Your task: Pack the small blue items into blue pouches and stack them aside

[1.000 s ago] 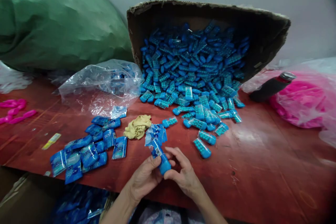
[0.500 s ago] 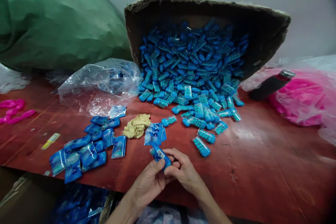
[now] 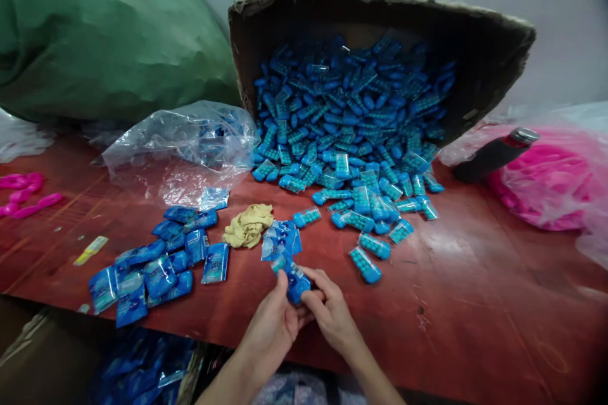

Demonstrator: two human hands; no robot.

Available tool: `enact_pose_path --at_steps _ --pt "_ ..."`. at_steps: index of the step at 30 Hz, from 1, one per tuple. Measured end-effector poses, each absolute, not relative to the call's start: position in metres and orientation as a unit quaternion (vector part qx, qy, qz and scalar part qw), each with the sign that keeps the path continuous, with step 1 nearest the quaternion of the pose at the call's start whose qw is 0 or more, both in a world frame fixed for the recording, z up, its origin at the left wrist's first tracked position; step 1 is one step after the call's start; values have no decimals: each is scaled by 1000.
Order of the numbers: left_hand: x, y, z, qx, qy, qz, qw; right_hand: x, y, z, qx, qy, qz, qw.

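Both hands hold one small blue bottle (image 3: pixel 296 283) with a printed blue sleeve around it, above the table's near edge. My left hand (image 3: pixel 273 317) pinches it from the left, thumb along its side. My right hand (image 3: pixel 330 310) grips its right side and lower end with thumb and fingers. Just beyond lie flat printed blue sleeves (image 3: pixel 281 239) beside a crumpled yellowish cloth (image 3: pixel 249 226). To the left is a group of sleeved blue bottles (image 3: pixel 159 275). Bare clear bottles with turquoise beads (image 3: pixel 365 264) lie to the right.
A cardboard box (image 3: pixel 380 9) on its side spills many bead bottles onto the red table (image 3: pixel 475 291). Around it are a clear plastic bag (image 3: pixel 180 145), a green sack (image 3: pixel 114 44), a dark flask (image 3: pixel 494 155) and a bag of pink items (image 3: pixel 546 183). Another box (image 3: pixel 52 354) sits below the table's edge.
The bottle has turned in my fingers, showing more of its printed face. My left thumb has shifted up along its side. The view has moved slightly.
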State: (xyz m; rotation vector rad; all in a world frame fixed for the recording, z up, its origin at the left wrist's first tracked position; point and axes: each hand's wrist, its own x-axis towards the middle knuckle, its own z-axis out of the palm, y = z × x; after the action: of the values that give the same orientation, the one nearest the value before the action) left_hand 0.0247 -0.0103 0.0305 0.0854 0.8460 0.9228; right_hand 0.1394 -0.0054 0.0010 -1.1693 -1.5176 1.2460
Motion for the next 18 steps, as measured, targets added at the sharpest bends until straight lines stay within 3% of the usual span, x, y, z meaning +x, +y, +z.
enact_pose_path --at_steps 3,10,15,18 --pt "21 -11 32 85 390 440 804 144 -3 5 -446 -578 531 429" --pt "11 -12 17 219 556 472 648 138 -10 13 -444 -500 596 445" --pt "5 -7 28 186 463 471 728 136 -7 18 -388 -436 678 447" --pt "7 -8 33 139 442 480 745 131 -11 14 -404 -435 664 454"
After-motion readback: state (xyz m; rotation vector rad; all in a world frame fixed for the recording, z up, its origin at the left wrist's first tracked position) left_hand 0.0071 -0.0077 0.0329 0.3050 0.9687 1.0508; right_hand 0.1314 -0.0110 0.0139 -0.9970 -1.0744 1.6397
